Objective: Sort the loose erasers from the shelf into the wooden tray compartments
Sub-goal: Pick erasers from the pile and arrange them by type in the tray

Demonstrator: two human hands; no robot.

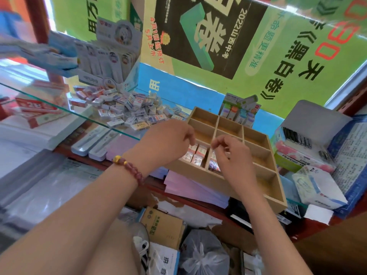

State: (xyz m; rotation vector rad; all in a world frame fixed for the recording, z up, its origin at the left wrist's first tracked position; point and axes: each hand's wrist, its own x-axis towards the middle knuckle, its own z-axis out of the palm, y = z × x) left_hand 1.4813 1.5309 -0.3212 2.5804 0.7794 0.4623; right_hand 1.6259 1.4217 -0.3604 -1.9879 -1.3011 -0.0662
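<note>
Judging by the pile of loose erasers on the glass shelf, the job is at an early stage: most of the stock lies heaped there, well apart from the tray, and only a small share has gone in.

The tray sits tilted on a paper stack just right of the shelf's edge. It is split into three columns of compartments. Two neighbouring ones at its near left end hold erasers: the first has a row stood side by side, and the one beside it has a few more, partly hidden by the right hand. Every other compartment that shows its floor is bare wood. One or two cells lie under the hands and cannot be read.

Both hands hover over the filled cells. The left hand has its back to the camera and its fingers curl down out of sight, so I cannot tell whether it holds an eraser. The right hand's fingers hang loosely curled, with nothing seen between them.

What is left, then, is nearly the whole pile, with most cells free to take it
</note>
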